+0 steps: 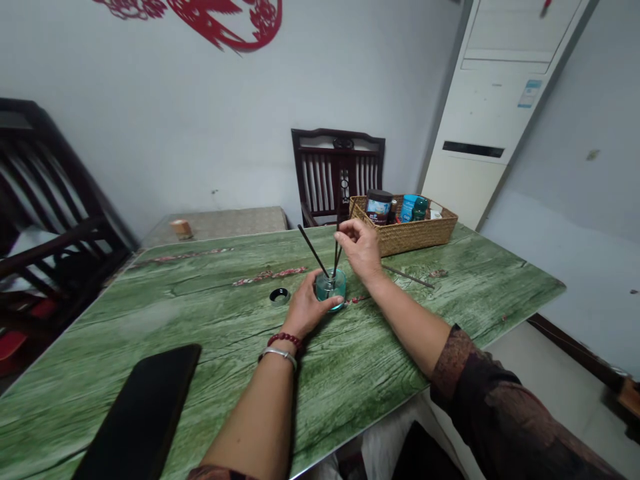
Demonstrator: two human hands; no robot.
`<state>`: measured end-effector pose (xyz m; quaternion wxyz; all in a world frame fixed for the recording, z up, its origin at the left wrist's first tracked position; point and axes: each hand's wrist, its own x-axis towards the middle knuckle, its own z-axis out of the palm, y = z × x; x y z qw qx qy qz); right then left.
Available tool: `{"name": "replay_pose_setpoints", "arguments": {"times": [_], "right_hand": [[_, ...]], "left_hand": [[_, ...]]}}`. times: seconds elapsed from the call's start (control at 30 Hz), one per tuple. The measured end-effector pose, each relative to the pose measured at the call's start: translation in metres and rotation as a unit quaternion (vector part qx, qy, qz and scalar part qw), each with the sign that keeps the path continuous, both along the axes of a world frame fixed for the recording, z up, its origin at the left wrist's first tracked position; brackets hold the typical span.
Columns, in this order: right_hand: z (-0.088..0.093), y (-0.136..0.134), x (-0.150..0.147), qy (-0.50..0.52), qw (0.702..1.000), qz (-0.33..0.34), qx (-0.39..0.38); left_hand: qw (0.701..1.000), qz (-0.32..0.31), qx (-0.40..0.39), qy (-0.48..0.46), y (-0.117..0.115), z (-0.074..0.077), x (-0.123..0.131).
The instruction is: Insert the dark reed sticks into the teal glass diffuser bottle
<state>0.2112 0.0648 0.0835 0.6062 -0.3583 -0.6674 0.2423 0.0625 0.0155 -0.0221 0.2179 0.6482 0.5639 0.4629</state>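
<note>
A small glass diffuser bottle [325,293] with blue-green liquid stands upright on the table. My left hand [304,305] is wrapped round it from the left, thumb across the front. One dark reed stick [313,250] leans left out of its neck. Above the neck, my right hand [361,252] pinches a dark reed stick [336,257] between thumb and fingers; its lower end reaches into the bottle. Other sticks beside it are partly hidden by the fingers. Left of the bottle lies a dark round cap [279,297]. A loose stick [409,276] rests on the table right of my right wrist.
A woven basket [420,235] with jars and bottles stands at the back right of the green wood-patterned table [230,380]. Front left lies a black phone-like slab [143,407]. Dark wooden chairs stand behind [343,167] and at the left [35,180].
</note>
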Motion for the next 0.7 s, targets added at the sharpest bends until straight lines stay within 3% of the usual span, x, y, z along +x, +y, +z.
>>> {"name": "replay_pose_setpoints", "arguments": {"times": [0.17, 0.3, 0.37, 0.47, 0.57, 0.7], "right_hand": [[-0.006, -0.010, 0.008, -0.096, 0.995, -0.006, -0.019], [-0.016, -0.015, 0.050, -0.150, 0.982, -0.114, 0.001], [-0.027, -0.010, 0.074, -0.215, 0.961, -0.173, -0.030], [-0.050, 0.000, 0.099, -0.345, 0.905, -0.212, -0.130], [-0.068, 0.008, 0.108, -0.442, 0.846, -0.209, -0.210], [-0.077, 0.012, 0.109, -0.506, 0.810, -0.190, -0.229]], "left_hand": [[1.000, 0.006, 0.000, 0.000, -0.002, 0.003, 0.001], [1.000, 0.021, -0.002, 0.001, -0.004, 0.007, 0.002], [1.000, 0.024, -0.006, 0.003, -0.004, 0.009, 0.002], [1.000, 0.024, -0.014, 0.012, -0.004, 0.010, 0.002], [1.000, 0.025, -0.012, 0.014, -0.004, 0.009, 0.001], [1.000, 0.024, -0.004, 0.007, -0.003, 0.008, 0.001]]}}
